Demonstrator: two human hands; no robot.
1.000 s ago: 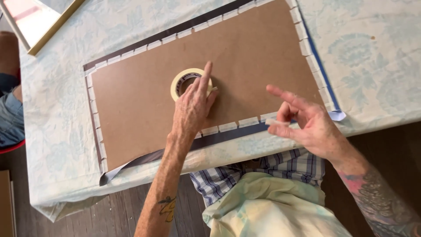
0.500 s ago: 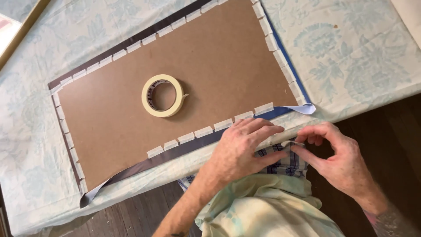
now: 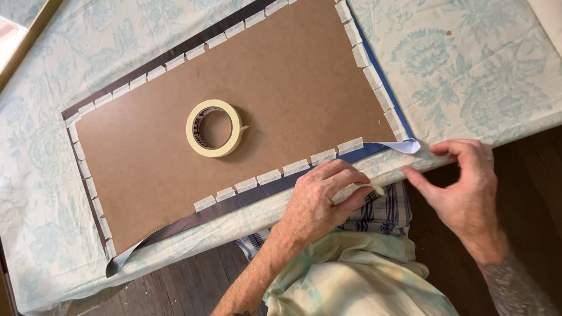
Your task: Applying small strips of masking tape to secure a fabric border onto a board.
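A brown board (image 3: 281,93) lies on a dark sheet (image 3: 175,225), with short strips of masking tape along its edges. A roll of masking tape (image 3: 213,127) rests on the board. My left hand (image 3: 322,202) hovers at the board's near edge, pinching a short piece of masking tape (image 3: 367,188) in its fingertips. My right hand (image 3: 465,187) is just to the right, by the table edge, with thumb and fingers apart and nothing in them. The sheet's curled near-right corner (image 3: 410,146) lies between the hands.
A pale floral cloth (image 3: 468,70) covers the table. The corner of a gold frame (image 3: 26,41) shows at the upper left. Dark wooden floor (image 3: 527,175) lies beyond the table's near edge, and my lap is below.
My left hand left the tape roll and came to the near edge. Both hands met there half a second ago; now the right hand has drawn away and the left keeps a tape piece.
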